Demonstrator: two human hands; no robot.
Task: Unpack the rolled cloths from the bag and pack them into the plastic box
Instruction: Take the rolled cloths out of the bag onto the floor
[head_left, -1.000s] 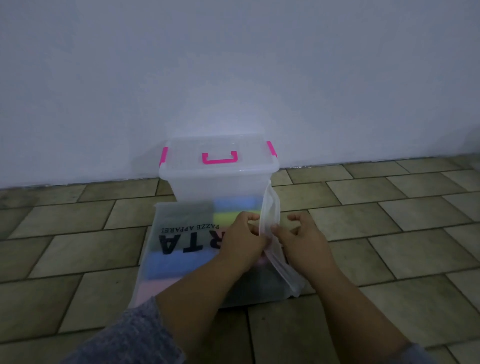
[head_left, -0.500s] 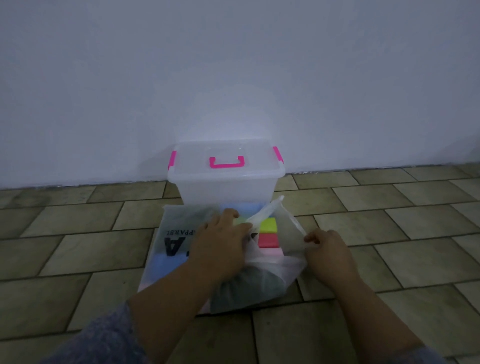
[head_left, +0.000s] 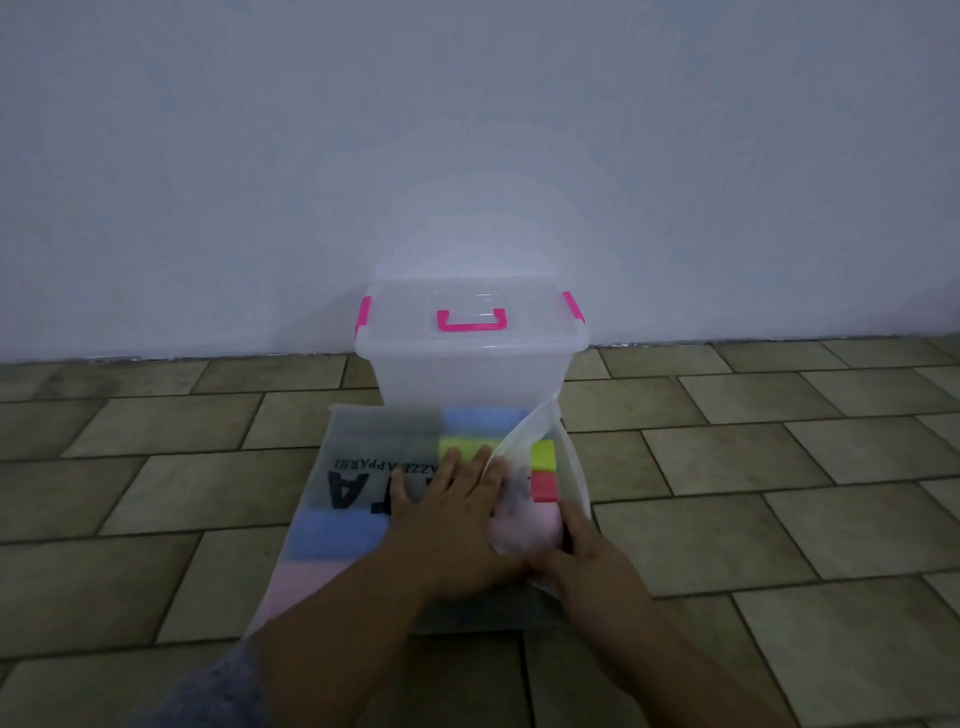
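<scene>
A translucent bag (head_left: 358, 441) with black lettering lies on the tiled floor, its open mouth at the right. Rolled cloths show through it: blue (head_left: 332, 535), pale pink (head_left: 298, 587), light blue (head_left: 483, 417). At the mouth I see the ends of a yellow roll (head_left: 543, 454) and a red roll (head_left: 544, 486). My left hand (head_left: 447, 504) presses flat on top of the bag, fingers straight. My right hand (head_left: 592, 561) reaches into the mouth and curls round a pale pink roll (head_left: 524, 525). The clear plastic box (head_left: 467, 379) stands behind the bag, lid closed.
The box has a pink handle (head_left: 470, 322) and pink side latches, and stands against a white wall (head_left: 467, 156). Brown floor tiles (head_left: 753, 493) spread to both sides of the bag.
My left hand has flattened onto the bag top. My right hand let go of the bag's right edge, moved left into the mouth and took hold of the pale pink roll.
</scene>
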